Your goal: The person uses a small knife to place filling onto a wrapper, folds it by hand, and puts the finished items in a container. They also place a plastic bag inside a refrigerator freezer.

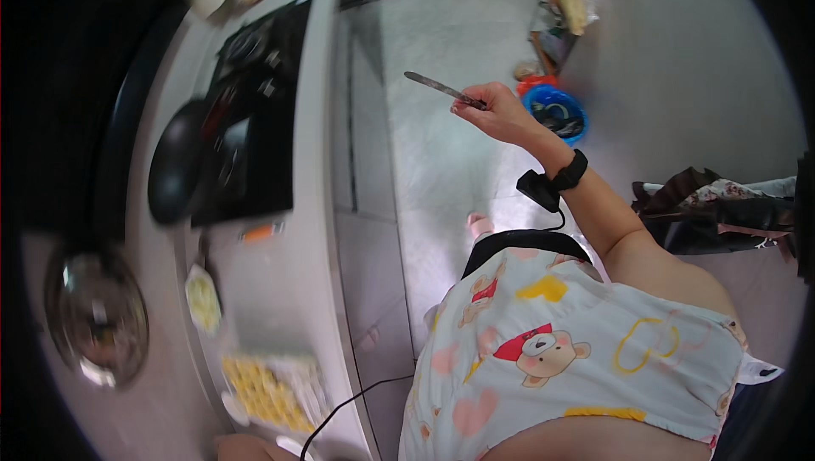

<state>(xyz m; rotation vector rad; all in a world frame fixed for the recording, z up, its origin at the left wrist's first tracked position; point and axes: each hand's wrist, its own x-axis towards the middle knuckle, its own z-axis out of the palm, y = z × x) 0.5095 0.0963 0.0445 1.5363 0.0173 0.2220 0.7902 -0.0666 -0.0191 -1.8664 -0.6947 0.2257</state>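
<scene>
My right hand [493, 111] grips a narrow metal utensil [439, 86] with a rounded tip, held out over the floor. Its exact kind is unclear. A black strap with a small black device is on the right wrist. At the bottom left edge, only part of my left hand [245, 448] shows near the counter; its fingers are hidden. Close to it, a tray of yellow pieces [264, 391] sits on the countertop, blurred. Beyond the tray is a small white dish [204, 302] with pale yellow food and a dark handle beside it.
A dark wok [178, 162] stands at the black cooktop [274, 142]. A round glass lid [97, 321] is at far left. An orange item [260, 232] lies by the cooktop. A blue bin [581, 118] stands on the floor. A black cable [356, 392] crosses the counter's edge.
</scene>
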